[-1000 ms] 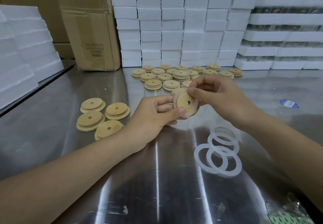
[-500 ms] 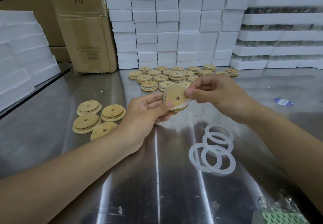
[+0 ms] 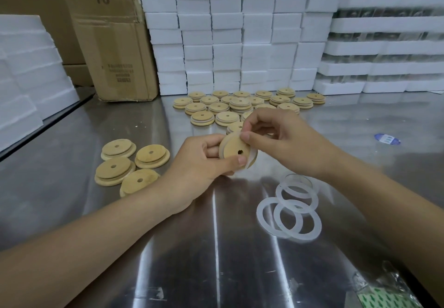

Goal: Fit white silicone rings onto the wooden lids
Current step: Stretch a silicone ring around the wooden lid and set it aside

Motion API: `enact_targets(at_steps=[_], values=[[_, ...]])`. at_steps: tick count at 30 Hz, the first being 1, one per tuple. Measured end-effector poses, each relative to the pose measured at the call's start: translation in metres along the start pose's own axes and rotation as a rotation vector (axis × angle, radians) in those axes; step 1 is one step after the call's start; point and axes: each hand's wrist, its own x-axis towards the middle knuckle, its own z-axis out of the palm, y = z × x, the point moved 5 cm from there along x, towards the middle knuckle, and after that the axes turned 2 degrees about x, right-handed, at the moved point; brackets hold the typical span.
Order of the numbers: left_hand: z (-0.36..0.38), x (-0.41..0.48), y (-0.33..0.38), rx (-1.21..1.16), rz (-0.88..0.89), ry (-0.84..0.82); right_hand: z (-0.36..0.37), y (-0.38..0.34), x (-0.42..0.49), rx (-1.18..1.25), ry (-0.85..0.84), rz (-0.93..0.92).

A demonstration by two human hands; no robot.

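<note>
Just beyond the loose rings [image 3: 288, 211], the left hand [image 3: 200, 163] grips the wooden lid [image 3: 234, 150]. The right hand [image 3: 286, 138] has shifted its pinch on the silicone ring [image 3: 251, 161] to the lid's top edge — seating looks nearly done.

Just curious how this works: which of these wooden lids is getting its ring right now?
The lid held between the left hand and right hand, the only one off the table; a white ring sits partly round its edge.
</note>
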Motion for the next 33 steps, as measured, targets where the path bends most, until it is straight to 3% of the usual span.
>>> enact_targets(at_steps=[5,15,33], values=[[-0.004,0.001,0.001,0.009,0.014,0.041,-0.004,-0.002,-0.002,-0.138,0.043,0.016],[-0.002,0.000,0.006,-0.048,0.038,0.031,-0.025,0.009,0.000,0.122,-0.059,0.177],[-0.008,0.003,0.001,-0.046,0.065,0.111,0.009,0.000,-0.006,-0.247,-0.080,0.073]])
